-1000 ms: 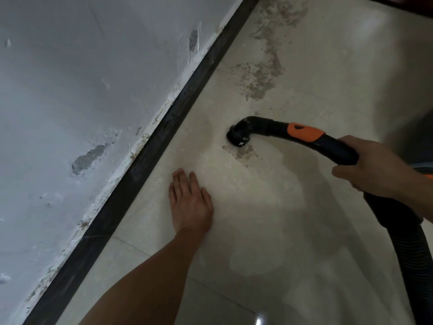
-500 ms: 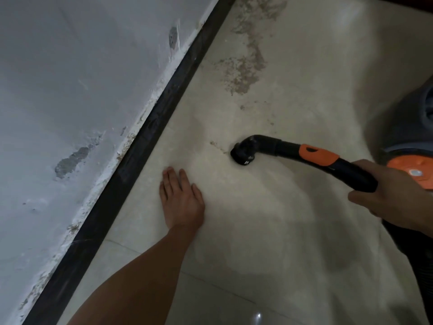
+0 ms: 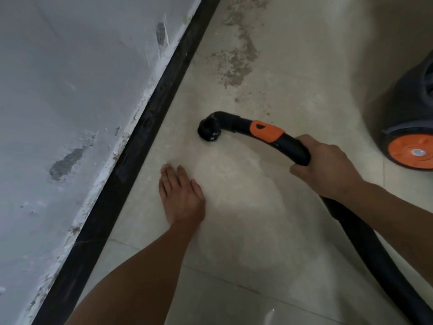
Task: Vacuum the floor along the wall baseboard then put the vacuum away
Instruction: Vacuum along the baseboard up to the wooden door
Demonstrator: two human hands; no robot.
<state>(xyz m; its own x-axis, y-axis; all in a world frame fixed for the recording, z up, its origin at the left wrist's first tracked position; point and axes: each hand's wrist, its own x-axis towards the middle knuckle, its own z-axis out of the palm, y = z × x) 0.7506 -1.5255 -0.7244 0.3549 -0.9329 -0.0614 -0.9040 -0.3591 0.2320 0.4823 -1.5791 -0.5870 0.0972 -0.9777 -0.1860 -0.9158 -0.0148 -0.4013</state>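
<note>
Vacuum nozzle sits on the floor, near the baseboard. We note right hand clenched around its handle; left hand flat, fingers extended, pressing floor.

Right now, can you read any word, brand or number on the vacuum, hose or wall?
No text can be read.
Pale mark on the nozzle: too small and blurred to read.
On the orange wheel and the orange clip: no lettering visible.

Bare floor between baseboard and vacuum body.
</note>
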